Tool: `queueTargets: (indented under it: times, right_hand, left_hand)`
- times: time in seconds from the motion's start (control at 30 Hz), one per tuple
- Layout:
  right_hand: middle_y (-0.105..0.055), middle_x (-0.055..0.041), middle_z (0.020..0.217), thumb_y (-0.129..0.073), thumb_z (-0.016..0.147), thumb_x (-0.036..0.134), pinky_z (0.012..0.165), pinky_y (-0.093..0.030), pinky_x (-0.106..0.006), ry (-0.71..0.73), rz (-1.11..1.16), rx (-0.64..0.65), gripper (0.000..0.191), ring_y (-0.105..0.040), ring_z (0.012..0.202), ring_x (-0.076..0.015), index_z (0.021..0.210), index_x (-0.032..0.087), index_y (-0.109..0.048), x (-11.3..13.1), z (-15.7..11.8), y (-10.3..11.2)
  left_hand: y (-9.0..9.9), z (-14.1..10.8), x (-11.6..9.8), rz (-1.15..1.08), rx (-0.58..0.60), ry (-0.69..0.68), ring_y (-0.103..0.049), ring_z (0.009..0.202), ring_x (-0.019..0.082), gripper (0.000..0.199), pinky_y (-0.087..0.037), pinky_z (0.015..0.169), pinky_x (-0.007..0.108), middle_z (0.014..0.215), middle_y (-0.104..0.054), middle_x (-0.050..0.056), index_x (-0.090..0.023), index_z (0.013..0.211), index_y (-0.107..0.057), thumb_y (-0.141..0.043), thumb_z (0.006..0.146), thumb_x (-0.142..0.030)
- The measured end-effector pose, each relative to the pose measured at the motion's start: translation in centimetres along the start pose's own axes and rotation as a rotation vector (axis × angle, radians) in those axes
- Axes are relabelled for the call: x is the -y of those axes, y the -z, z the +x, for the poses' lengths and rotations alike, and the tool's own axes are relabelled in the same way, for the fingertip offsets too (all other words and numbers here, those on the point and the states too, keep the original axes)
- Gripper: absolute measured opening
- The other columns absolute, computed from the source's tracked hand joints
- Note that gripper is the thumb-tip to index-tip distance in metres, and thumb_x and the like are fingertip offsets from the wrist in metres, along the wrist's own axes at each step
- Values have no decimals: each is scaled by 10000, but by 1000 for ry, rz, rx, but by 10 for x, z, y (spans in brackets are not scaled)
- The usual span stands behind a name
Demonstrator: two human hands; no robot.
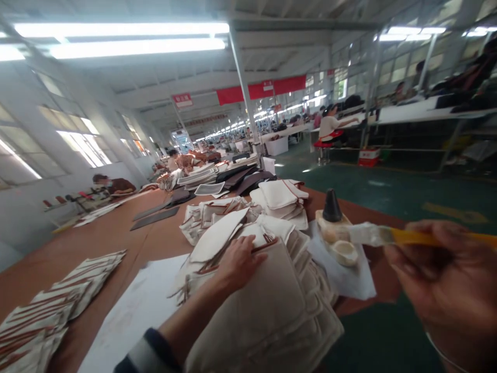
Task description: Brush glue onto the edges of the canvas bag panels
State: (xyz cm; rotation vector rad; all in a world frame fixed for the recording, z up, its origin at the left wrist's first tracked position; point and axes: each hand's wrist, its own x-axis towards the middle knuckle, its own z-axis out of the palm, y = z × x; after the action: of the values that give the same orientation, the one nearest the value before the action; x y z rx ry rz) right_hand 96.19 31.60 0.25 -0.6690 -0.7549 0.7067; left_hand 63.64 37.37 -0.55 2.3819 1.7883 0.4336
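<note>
On a brown-topped worktable (134, 238), cream fabric pieces (267, 290) with brown edging lie in an uneven heap directly before the wearer. The left hand (237, 261) rests palm down on top of this heap, beside a brown-edged opening; whether its fingertips pinch any layer cannot be told. The right hand (446, 274) is closed firmly around the handle of a yellow-handled brush (402, 237), held to the right of the heap with its whitish bristles pointing left. The bristles overlap a tan container (330, 230) from this viewpoint (contact between the two cannot be confirmed). Beside that container are a black cone (332, 207) and a small pale round dish (345, 253), all placed over a white sheet (361, 282). Left of the heap lies a larger white paper (135, 298), faintly marked; farther left, cream strips (73, 290) with brown trim overlap in a row. Dark flat panels (155, 218) lie beyond. A co-worker (122, 186) leans over at far left; another person (330, 124) sits on a red stool (323, 145) across the green floor (349, 178).
</note>
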Motion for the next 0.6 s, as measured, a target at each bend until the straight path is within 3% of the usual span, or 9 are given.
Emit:
queueTargets:
  times: [0.1, 0.3, 0.4, 0.5, 0.6]
  right_hand:
    - [-377, 30, 471, -768, 718, 279, 381, -274, -240, -106, 83, -67, 168, -331, 378, -67, 695, 184, -632, -18, -8, -21]
    - [-456, 33, 521, -765, 822, 392, 414, -293, -199, -147, -92, 145, 273, -391, 436, -90, 850, 162, -620, -89, -8, -16]
    - [-450, 33, 528, -699, 879, 403, 423, -278, -199, -163, -174, 256, 272, -381, 445, -86, 839, 152, -601, -112, -6, -19]
    - [-441, 35, 528, -680, 883, 407, 413, -258, -200, -173, -154, 279, 288, -360, 435, -80, 797, 153, -576, -121, -3, -26]
    - [-431, 40, 530, -692, 874, 406, 405, -239, -199, -145, -119, 220, 287, -351, 431, -77, 802, 156, -569, -123, 3, -27]
  left_hand:
    - [-17, 22, -19, 3, 40, 34, -602, 1076, 307, 360, -452, 905, 383, 1134, -667, 134, -211, 1122, -733, -652, 839, -418]
    - [-24, 41, -19, -75, 94, 53, -619, 879, 231, 195, -404, 719, 294, 941, -692, 64, -221, 896, -763, -672, 767, -337]
    - [-23, 42, -19, -120, 128, 88, -632, 804, 216, 203, -375, 637, 275, 849, -713, 36, -218, 871, -749, -631, 793, -364]
    - [-21, 41, -18, -182, 132, 118, -644, 779, 205, 325, -378, 615, 261, 841, -725, 19, -212, 1049, -728, -629, 799, -394]
    - [-20, 42, -21, -225, 116, 111, -641, 766, 209, 697, -382, 633, 263, 847, -716, 8, -233, 1400, -561, -697, 751, -447]
